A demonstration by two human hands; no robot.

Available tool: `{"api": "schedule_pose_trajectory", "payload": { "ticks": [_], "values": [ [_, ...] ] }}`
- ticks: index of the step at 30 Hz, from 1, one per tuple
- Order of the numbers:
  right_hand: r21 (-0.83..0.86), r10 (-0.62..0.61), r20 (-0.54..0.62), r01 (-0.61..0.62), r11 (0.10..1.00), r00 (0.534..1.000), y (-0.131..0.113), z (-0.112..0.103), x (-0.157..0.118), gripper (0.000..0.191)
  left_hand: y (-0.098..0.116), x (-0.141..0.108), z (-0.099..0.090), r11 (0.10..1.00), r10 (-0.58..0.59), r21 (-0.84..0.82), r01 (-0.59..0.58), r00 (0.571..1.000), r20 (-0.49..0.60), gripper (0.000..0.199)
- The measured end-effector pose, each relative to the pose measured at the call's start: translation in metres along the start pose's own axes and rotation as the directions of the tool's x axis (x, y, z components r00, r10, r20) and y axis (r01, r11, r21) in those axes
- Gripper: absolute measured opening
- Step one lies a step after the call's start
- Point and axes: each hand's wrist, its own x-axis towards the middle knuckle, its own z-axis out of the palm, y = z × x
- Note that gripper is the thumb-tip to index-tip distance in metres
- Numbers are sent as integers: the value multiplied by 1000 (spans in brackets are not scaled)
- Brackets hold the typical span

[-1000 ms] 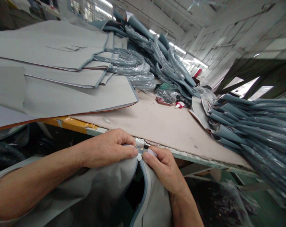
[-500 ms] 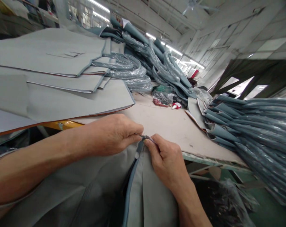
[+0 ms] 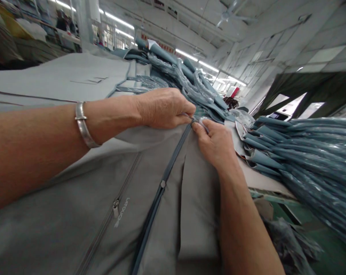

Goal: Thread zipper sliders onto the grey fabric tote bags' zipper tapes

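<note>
Likely light and limp, the grey zippered fabric [image 3: 152,160], raised at the table's [image 3: 260,180] near edge, should be gripped by the firmer zip's [image 3: 173,160] far end, where left hand [image 3: 165,109] and right hand [image 3: 217,141] appear pinched closed.

Garment [image 3: 152,221] before table [image 3: 261,180], bundles [image 3: 313,152] right

Gray fabric [image 3: 150,172] is blocking the surface's front-left edge, plastic-wrapped bundles [image 3: 313,145] its right end; between them, a narrow strip of surface [image 3: 261,180] is lying open.
</note>
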Motion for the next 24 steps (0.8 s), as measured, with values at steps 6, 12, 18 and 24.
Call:
{"api": "schedule_pose_trajectory", "payload": {
  "ticks": [6,12,18,24],
  "values": [
    [411,-63,240,-43,911,969,16,-13,-20,25,15,-10,-2,910,-172,-346,230,967,190,13],
    [495,-18,755,-551,672,656,45,-24,-63,41,43,-24,-12,806,-113,-517,289,932,345,16],
    [461,-48,834,-647,607,550,57,-33,-124,41,79,-50,-35,692,2,-663,285,918,397,26],
    [439,132,650,-512,738,748,62,-131,-166,35,133,-24,-93,891,75,-452,-35,995,70,21]
  ]
}}
